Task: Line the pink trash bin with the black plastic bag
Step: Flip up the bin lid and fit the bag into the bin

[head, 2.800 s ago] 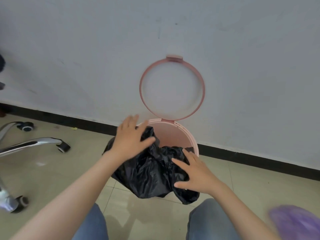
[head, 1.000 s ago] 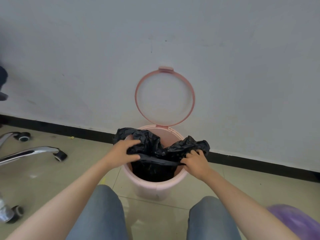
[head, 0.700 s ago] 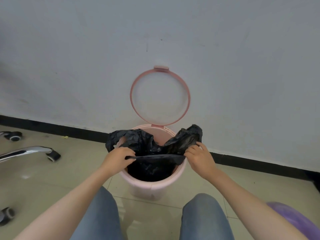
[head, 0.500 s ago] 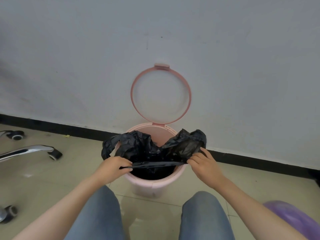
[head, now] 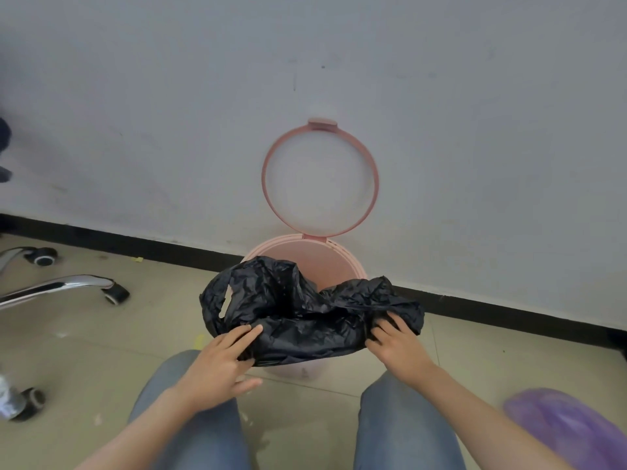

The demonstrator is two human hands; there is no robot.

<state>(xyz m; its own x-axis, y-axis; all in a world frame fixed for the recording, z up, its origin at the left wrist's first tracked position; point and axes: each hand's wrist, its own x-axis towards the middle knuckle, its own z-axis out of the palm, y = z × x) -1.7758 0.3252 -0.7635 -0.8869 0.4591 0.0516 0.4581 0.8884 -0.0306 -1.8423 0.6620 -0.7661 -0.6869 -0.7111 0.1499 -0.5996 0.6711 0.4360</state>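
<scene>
The pink trash bin [head: 325, 262] stands on the floor against the wall, its hinged ring lid [head: 373, 184] flipped up. The crumpled black plastic bag [head: 305, 317] lies over the bin's near rim and covers most of the opening; only the far inner wall shows. My left hand [head: 220, 364] grips the bag's front left edge, fingers on top and thumb below. My right hand [head: 398, 344] grips the bag's right edge, fingertips tucked into the folds.
My knees in blue jeans [head: 400, 418] flank the bin. An office chair's chrome legs and castors [head: 68, 286] spread over the tiled floor at left. A purple object [head: 570, 432] lies at the bottom right. A black skirting strip [head: 509, 313] runs along the wall.
Both hands have pulled the bag's front edge out and down over the bin's near rim. The dark opening seen half a second ago is now covered by plastic.
</scene>
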